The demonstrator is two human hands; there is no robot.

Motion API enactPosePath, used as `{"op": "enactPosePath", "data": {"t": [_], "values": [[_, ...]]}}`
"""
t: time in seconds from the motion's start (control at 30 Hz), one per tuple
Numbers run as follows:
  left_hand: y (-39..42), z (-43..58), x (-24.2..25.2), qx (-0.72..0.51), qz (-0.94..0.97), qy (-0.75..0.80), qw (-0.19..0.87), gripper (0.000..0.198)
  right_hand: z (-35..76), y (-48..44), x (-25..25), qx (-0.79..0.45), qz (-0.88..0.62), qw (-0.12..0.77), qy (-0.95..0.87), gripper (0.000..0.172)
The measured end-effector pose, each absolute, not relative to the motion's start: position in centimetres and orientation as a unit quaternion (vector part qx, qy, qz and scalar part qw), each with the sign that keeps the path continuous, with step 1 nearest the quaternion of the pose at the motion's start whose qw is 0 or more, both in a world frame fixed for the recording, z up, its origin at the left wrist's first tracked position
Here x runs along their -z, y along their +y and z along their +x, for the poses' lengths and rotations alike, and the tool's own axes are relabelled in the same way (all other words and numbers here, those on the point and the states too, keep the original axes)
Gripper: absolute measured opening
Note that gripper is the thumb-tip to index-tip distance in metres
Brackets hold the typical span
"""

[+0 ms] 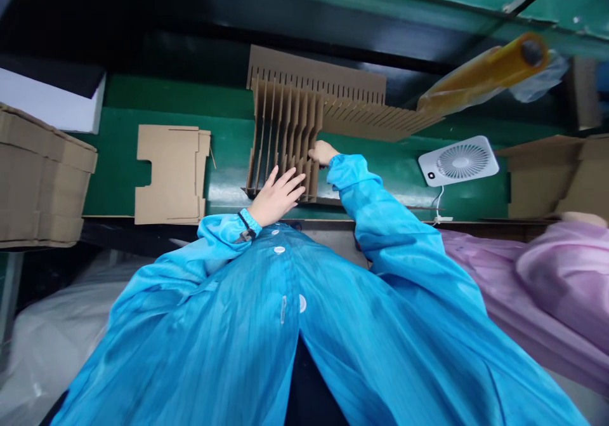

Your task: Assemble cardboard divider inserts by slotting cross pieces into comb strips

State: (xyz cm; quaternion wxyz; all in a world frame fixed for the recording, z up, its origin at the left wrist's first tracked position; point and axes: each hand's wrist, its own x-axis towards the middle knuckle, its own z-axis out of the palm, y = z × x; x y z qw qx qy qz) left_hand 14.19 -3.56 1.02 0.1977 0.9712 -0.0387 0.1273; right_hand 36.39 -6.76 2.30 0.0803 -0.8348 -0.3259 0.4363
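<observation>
Upright cardboard dividers (285,121) stand in a row on the green bench, slotted into crosswise strips near its front edge. My left hand (277,196) lies with fingers spread on the near end of the dividers. At their right side my right hand (323,153) has its fingers closed at the outermost divider; the fingertips are partly hidden, so what they grip is not clear. Behind the dividers lies a long slotted cardboard strip (318,73), and a second slotted piece (375,120) extends to the right.
Flat notched cardboard sheets (167,175) lie on the left of the bench, with a cardboard box (42,175) beyond. To the right are a white fan (459,160) with a cable, a yellow roll (485,73) and cardboard (542,175). A person in pink sleeves is at the right.
</observation>
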Motion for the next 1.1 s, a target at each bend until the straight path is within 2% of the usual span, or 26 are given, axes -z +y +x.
{"op": "enactPosePath", "data": {"t": [0.13,0.23,0.3,0.43,0.5,0.67,0.87,0.97,1.03,1.1], "values": [[-1.2,11.7,-2.0,-0.206,0.959,0.032,0.194,0.035,35.9,-7.9,-4.8,-0.432,-0.846,0.141,-0.278,0.019],[2.9,6.5,-1.0,-0.249,0.921,0.237,0.181,0.031,36.5,-9.7,-7.2,-0.471,-0.826,0.170,-0.259,0.015],[5.5,1.7,0.5,-0.238,0.862,0.416,0.165,0.035,37.3,-11.0,-8.3,-0.463,-0.836,0.239,-0.170,0.009],[8.0,-6.5,4.0,-0.162,0.657,0.719,0.158,0.076,37.4,-12.8,-9.4,-0.448,-0.818,0.331,-0.142,0.021],[8.1,-8.4,5.5,-0.140,0.586,0.777,0.184,0.080,36.4,-13.1,-9.7,-0.454,-0.803,0.353,-0.155,0.023],[8.1,-9.1,6.7,-0.158,0.576,0.773,0.215,0.043,34.0,-12.7,-10.5,-0.445,-0.794,0.371,-0.186,0.022],[8.4,-9.0,3.4,-0.221,0.571,0.767,0.191,0.031,33.3,-12.5,-11.0,-0.415,-0.783,0.400,-0.236,0.019],[6.9,-7.9,-0.5,-0.345,0.649,0.659,0.161,0.026,31.5,-11.5,-10.7,-0.429,-0.744,0.442,-0.258,0.025],[4.9,-6.2,-3.6,-0.413,0.727,0.540,0.094,0.023,29.4,-10.1,-10.3,-0.460,-0.698,0.478,-0.270,0.039],[2.4,-3.7,-6.4,-0.409,0.826,0.385,0.051,0.020,26.9,-8.3,-9.8,-0.500,-0.645,0.514,-0.264,0.054]]}}
